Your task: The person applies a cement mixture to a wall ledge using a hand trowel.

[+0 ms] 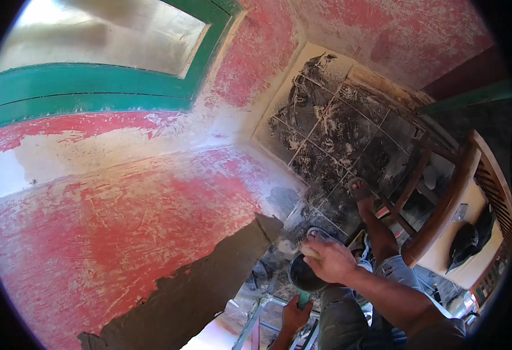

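Scraped pink walls (396, 38) meet at a corner, their paint worn through to pale patches. A green frame (87, 92) borders the window, whose cloudy glass (107, 41) glares white in places. Beneath that frame runs a whitish band (63, 154). Dark square tiles cover the floor (378, 146), with light joints between them and pale smears reaching toward its far corner. By the floor's right edge stands a wooden chair (453, 195) with a slatted back (493, 181); a black item (471, 242) lies on its pale seat (439, 256). Deep shadow falls beyond the chair.
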The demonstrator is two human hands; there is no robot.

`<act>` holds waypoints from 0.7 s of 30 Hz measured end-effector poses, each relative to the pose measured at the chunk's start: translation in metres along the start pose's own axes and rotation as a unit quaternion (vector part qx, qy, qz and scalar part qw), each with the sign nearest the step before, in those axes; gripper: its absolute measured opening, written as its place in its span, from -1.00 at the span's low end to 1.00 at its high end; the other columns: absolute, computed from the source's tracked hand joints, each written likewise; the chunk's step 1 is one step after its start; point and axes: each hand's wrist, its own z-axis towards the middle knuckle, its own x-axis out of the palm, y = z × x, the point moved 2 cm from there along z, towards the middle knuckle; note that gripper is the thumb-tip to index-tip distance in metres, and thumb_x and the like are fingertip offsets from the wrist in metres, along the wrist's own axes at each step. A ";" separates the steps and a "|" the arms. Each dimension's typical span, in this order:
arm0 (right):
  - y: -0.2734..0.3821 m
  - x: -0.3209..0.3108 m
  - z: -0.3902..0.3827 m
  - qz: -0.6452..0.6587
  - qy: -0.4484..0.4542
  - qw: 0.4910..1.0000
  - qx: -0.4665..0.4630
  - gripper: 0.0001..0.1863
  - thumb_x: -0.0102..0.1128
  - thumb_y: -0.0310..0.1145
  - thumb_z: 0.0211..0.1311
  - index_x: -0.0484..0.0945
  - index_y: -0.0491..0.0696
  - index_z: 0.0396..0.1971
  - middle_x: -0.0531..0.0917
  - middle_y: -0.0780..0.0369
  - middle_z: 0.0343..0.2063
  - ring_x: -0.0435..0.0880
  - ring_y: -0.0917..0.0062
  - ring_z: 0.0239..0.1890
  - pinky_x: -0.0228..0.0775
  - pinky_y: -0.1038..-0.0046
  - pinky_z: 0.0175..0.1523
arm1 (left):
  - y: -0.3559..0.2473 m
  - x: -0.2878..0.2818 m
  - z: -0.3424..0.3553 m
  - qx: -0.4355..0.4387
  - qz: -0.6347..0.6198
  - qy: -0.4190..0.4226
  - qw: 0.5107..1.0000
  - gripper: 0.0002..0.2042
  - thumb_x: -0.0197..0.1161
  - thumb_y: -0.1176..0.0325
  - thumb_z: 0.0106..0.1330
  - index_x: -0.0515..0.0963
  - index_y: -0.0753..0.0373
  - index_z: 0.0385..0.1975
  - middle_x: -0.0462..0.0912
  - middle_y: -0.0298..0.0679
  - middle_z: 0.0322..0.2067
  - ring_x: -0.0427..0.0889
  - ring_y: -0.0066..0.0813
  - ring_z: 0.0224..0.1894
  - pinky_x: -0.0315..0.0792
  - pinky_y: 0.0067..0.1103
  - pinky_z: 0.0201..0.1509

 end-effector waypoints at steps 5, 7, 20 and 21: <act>0.055 -0.014 -0.034 -0.020 0.024 0.998 -0.049 -0.60 0.28 -0.23 0.29 0.58 0.10 0.12 0.73 0.07 -0.33 0.75 0.09 -0.35 0.61 0.10 -0.18 | 0.035 0.010 -0.001 0.029 0.056 0.011 0.998 -0.65 0.44 0.03 0.23 0.61 0.22 -0.31 0.69 0.03 -0.47 0.70 0.16 -0.35 0.51 -0.13 -0.32; 0.077 -0.026 -0.054 -0.051 0.051 0.996 -0.044 -0.58 0.33 -0.24 0.26 0.63 0.07 0.13 0.73 0.13 -0.37 0.75 0.17 -0.37 0.62 0.20 -0.15 | 0.060 0.018 -0.002 0.051 0.069 0.006 0.996 -0.64 0.44 0.04 0.23 0.63 0.20 -0.22 0.70 0.02 -0.45 0.71 0.15 -0.31 0.52 -0.14 -0.27; 0.046 -0.022 -0.022 0.024 -0.012 1.000 -0.007 -0.54 0.34 -0.22 0.27 0.60 0.01 0.16 0.76 0.07 -0.18 0.77 0.11 -0.19 0.64 0.21 -0.11 | 0.004 0.003 0.011 0.003 -0.007 0.018 1.000 -0.68 0.43 0.06 0.21 0.61 0.20 -0.30 0.67 0.00 -0.47 0.70 0.14 -0.35 0.52 -0.18 -0.29; 0.045 -0.018 -0.018 -0.012 0.039 0.999 0.023 -0.54 0.33 -0.24 0.27 0.59 0.01 0.17 0.76 0.05 -0.15 0.76 0.08 -0.17 0.63 0.19 -0.08 | -0.001 0.001 0.012 0.001 0.009 0.024 1.000 -0.72 0.41 0.14 0.25 0.64 0.19 -0.20 0.68 -0.10 -0.50 0.70 -0.05 -0.44 0.55 -0.26 -0.27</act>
